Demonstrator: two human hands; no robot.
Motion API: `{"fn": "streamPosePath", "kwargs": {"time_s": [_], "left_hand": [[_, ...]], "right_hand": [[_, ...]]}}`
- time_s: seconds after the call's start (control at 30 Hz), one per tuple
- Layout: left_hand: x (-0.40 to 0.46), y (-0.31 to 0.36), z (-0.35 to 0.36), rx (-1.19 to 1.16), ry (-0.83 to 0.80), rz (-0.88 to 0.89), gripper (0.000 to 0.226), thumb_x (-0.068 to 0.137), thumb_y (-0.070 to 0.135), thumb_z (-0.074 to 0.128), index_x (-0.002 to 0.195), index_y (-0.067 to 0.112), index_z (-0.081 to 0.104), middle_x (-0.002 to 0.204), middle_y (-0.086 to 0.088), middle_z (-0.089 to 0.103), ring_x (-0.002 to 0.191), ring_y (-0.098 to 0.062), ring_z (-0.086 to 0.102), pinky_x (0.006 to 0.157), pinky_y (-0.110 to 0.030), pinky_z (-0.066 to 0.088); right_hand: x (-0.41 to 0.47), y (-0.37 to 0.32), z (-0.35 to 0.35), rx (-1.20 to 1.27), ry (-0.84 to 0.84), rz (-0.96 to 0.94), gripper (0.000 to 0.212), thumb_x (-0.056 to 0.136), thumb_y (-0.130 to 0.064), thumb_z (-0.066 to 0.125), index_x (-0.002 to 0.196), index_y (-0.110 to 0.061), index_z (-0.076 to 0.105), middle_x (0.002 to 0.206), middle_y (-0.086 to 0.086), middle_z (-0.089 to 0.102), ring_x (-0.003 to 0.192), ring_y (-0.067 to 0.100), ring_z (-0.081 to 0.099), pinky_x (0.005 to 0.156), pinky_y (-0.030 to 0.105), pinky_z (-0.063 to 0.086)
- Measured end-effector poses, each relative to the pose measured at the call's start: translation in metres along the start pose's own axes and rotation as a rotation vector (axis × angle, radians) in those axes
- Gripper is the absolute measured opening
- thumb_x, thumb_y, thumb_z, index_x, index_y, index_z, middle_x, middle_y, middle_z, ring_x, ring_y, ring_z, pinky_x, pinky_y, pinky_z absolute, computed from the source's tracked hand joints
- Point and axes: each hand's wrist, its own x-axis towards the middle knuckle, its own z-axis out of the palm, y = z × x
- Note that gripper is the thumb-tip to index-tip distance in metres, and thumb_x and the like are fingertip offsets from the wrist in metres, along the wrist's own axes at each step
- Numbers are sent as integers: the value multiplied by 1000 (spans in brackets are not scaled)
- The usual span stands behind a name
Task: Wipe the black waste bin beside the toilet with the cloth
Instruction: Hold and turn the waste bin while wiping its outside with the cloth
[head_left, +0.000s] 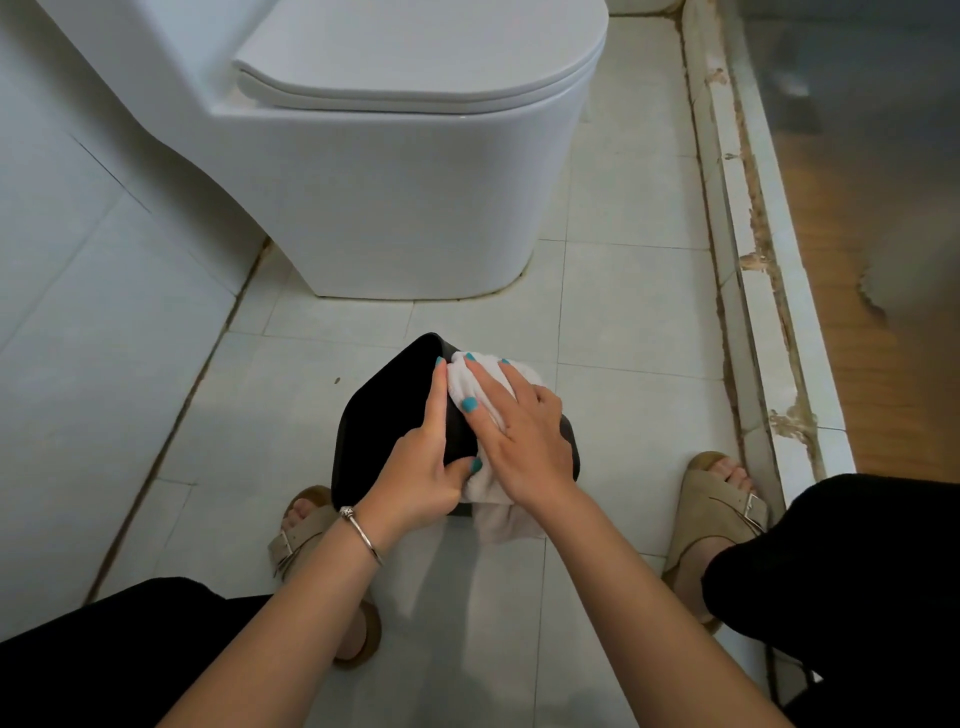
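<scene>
Both forearms reached in from the bottom. Left hand (421, 467) gripped the bin (387, 415), thumb and fingers curled round its rim, bin tipped up off the floor (623, 312) just in front of the toilet (405, 197). Right hand (519, 431) lay flat, fingers spread, pressing the cloth (480, 392) onto the bin's side.

Soft, even daylight is seen; faint shadows are cast at bottom centre; straight lines are bowed toward the frame edges.
</scene>
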Motion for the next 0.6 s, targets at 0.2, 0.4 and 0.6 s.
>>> {"fn": "streamPosePath", "kwargs": {"time_s": [0.2,0.4,0.6], "left_hand": [[5,-9,-1,-64,76,-70,108,84,8,66,145,41,-17,107,4,58,80,-1,59,71,-13,50],[9,-16,-5,-68,133,-108,108,84,13,70,146,44,-12,123,21,29,98,10,38,87,-7,34],[10,-16,-12,-101,118,-99,104,84,12,70,147,45,-7,139,18,28,119,1,30,100,-25,33]], "right_hand": [[10,9,5,-117,19,-63,41,97,-57,24,131,-75,8,155,-22,20,135,17,25,85,42,40],[22,50,7,-190,10,99,42,101,-49,28,137,-65,12,155,-19,21,130,20,32,77,32,39],[25,81,-2,-161,-29,272,39,101,-49,25,134,-69,20,153,-18,26,122,24,37,80,35,34]]}}
